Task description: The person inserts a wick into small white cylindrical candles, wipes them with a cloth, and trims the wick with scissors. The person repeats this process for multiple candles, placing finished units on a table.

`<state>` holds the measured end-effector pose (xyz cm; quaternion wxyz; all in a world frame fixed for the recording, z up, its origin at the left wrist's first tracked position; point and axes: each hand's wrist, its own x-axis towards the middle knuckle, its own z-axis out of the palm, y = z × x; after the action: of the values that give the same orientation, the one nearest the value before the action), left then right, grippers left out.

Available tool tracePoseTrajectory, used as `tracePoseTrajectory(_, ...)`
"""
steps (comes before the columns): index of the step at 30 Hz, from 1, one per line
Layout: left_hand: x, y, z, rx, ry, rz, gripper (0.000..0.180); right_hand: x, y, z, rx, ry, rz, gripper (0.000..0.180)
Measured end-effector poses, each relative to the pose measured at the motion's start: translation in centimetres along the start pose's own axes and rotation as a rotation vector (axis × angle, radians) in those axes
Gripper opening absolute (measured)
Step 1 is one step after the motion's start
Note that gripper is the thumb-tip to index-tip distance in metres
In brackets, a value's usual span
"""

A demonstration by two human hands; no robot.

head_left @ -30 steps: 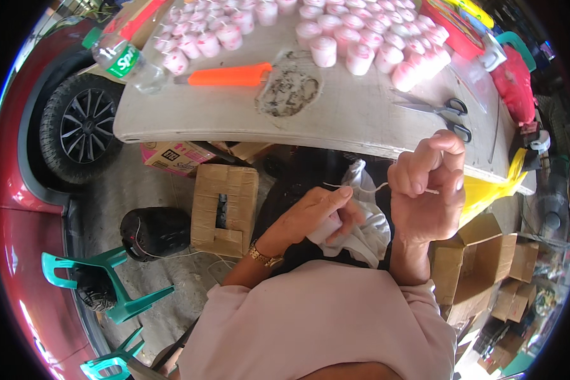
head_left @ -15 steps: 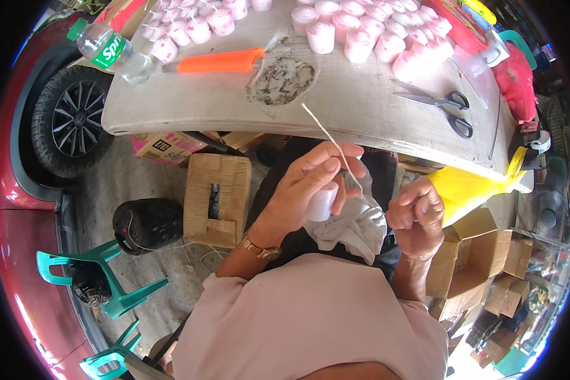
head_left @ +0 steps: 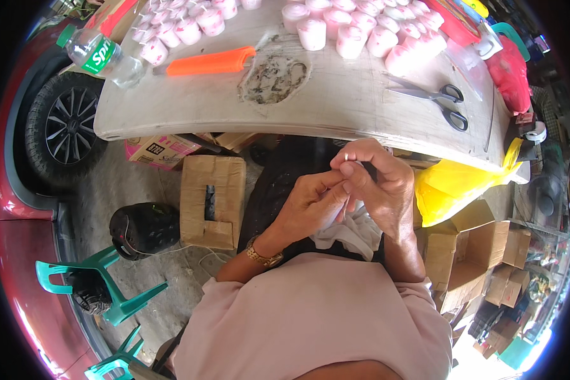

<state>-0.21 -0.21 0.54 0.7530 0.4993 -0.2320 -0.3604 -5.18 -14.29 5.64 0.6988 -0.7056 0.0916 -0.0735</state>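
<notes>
- step in hand, as judged: both hands work 1 small white item below the table edge, over the lap; it looks like fine fingertip work on the piece, though its kind cannot be told.
- left hand (head_left: 310,202): fingers curled in, tips meeting the right hand's; closed narrowly about the small white piece (head_left: 343,204), most of which is hidden between the hands.
- right hand (head_left: 377,187): thumb and forefinger pinched at the top of the same piece; narrow grip, no gap visible.
- white cloth (head_left: 348,231): bunched just beneath the pinch, touching the underside of both hands.
- next move, as judged: calls for a steady pinch and small finger motions, the piece kept over the cloth so it cannot drop.
- beyond the grip, on the table (head_left: 335,107): scissors (head_left: 434,102) up and to the right; orange-handled tool (head_left: 209,62) up and to the left; rows of pink and white candles (head_left: 361,35) farther off.
- plastic bottle (head_left: 98,57) at the far left table corner.
</notes>
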Motion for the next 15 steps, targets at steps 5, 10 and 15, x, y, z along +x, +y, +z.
tracePoseTrajectory(5, -0.3, 0.6, -0.7, 0.016, 0.162, 0.048, 0.025, 0.0, 0.1, 0.7, 0.066, 0.116, -0.140, 0.009)
tracePoseTrajectory(10, 0.1, 1.2, -0.7, 0.246, 0.431, 0.323, 0.016, 0.0, 0.0, 0.4, -0.472, 0.123, -0.366, 0.013)
tracePoseTrajectory(15, 0.1, 1.3, -0.7, 0.403, 0.414, 0.472, 0.014, -0.3, 0.0, 0.9, -0.490, 0.096, -0.416, 0.013)
